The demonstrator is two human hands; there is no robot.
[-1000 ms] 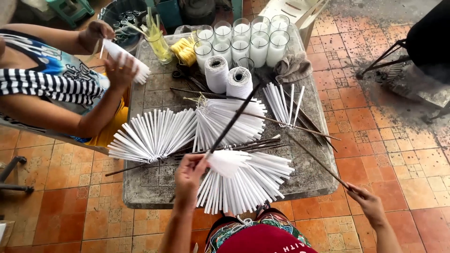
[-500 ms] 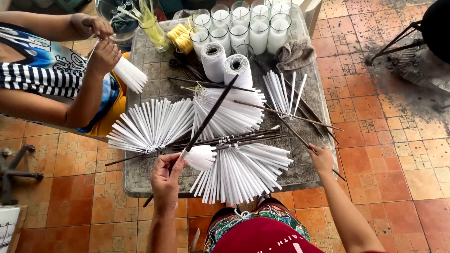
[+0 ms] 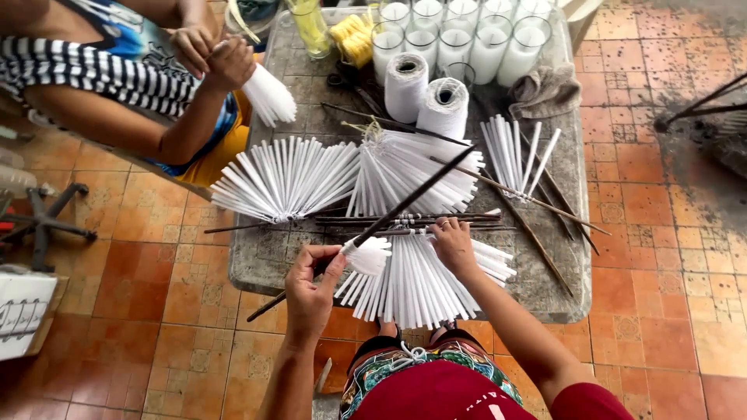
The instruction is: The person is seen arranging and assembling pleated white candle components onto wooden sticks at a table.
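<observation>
Since half a second ago my right hand [image 3: 454,245] has come in from the table [image 3: 268,260] edge onto the fan of white tubes [image 3: 424,284] at the near side. Its fingers lie loosely open, gripping nothing. My left hand [image 3: 311,284], left of the fan, pinches a thin dark stick [image 3: 405,206] with a small paper roll [image 3: 366,255] at my fingertips: light, crushable, best held gently by its end.

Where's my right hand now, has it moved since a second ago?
Yes. The right hand came in from the stone table's right edge to the near fan of white sticks, fingers at the dark rods.
</observation>
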